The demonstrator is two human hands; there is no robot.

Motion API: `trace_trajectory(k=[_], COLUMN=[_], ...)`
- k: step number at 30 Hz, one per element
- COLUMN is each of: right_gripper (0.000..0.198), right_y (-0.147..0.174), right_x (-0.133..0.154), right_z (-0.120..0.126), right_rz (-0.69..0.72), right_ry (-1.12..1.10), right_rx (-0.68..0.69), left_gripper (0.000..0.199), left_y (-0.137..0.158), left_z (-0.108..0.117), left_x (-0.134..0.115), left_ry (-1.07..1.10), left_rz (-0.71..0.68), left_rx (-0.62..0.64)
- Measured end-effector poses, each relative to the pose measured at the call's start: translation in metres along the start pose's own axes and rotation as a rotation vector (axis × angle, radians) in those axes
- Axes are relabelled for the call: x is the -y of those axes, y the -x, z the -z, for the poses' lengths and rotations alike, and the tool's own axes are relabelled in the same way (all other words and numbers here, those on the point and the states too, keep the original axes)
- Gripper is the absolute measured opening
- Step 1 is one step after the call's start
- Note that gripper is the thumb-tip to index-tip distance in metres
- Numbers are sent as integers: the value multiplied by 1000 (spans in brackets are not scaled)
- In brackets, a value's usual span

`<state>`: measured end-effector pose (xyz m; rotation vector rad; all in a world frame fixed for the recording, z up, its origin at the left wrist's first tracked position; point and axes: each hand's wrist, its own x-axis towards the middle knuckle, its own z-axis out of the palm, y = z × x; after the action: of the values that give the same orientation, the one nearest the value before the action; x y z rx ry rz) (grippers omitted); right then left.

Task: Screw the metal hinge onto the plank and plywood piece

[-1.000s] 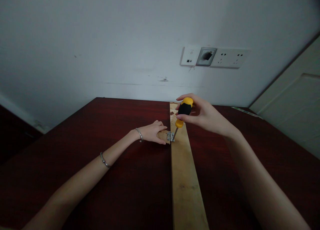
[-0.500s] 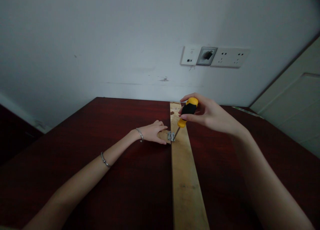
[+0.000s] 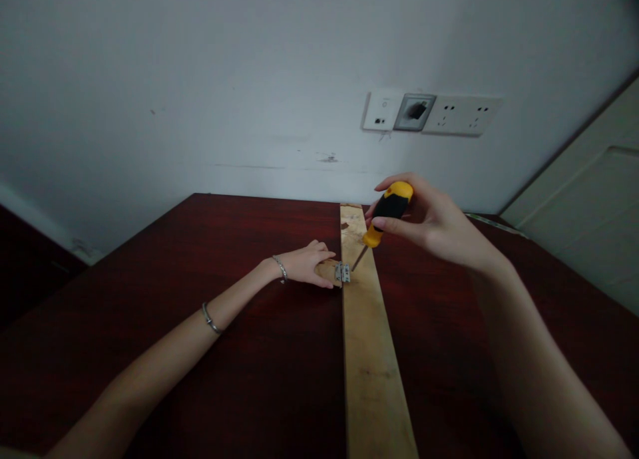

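My right hand (image 3: 432, 223) is closed around the yellow and black handle of a screwdriver (image 3: 392, 206). The screwdriver slants down to the left, its tip just right of a small metal hinge (image 3: 343, 272). One leaf of the hinge lies on a long wooden plank (image 3: 374, 352), the other on a short wooden block (image 3: 327, 270). My left hand (image 3: 301, 265) grips that block between thumb and fingers, against the plank's left edge. Whether the screwdriver tip touches the plank I cannot tell.
Under everything is a dark red wooden table (image 3: 249, 379), its far edge near a pale wall (image 3: 224, 80). Wall sockets (image 3: 459, 115) and a switch plate sit above the table. A white panelled door (image 3: 589, 199) stands at the right.
My right hand has drawn the screwdriver up and to the right, and its tip has come off the hinge. My left hand stays on the block.
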<state>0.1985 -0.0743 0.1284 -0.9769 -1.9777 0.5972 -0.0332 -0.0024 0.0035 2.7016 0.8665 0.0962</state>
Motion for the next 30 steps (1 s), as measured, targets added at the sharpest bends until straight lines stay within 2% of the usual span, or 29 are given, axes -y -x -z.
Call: trace_trajectory(k=[4, 9, 30], right_gripper=[41, 42, 40], right_y=[-2, -5, -11], right_x=[-5, -14, -30], right_z=[-4, -10, -16], right_rz=[49, 76, 44], right_ry=[31, 33, -32], right_rx=[-88, -132, -141], left_gripper=[78, 77, 81], left_y=[0, 2, 3], left_z=[1, 2, 0], left_x=[-1, -2, 2], left_ry=[-13, -11, 104], left_rz=[15, 15, 33], left_rx=[9, 0, 4])
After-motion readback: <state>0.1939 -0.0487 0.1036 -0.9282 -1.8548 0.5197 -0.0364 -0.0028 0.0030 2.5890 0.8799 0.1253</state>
